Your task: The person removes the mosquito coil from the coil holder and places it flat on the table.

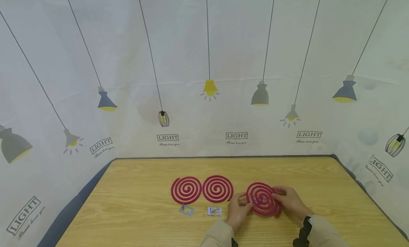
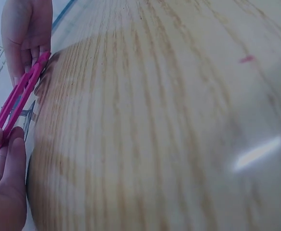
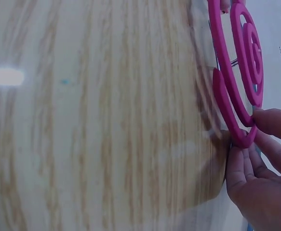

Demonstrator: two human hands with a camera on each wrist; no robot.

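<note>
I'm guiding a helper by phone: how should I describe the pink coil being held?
On the wooden table, find the rightmost pink coil, between the left hand and right hand. Only this one is held; both other coils lie flat.

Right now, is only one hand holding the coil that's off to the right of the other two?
No, the left hand and the right hand both grip that coil, one at each side.
</note>
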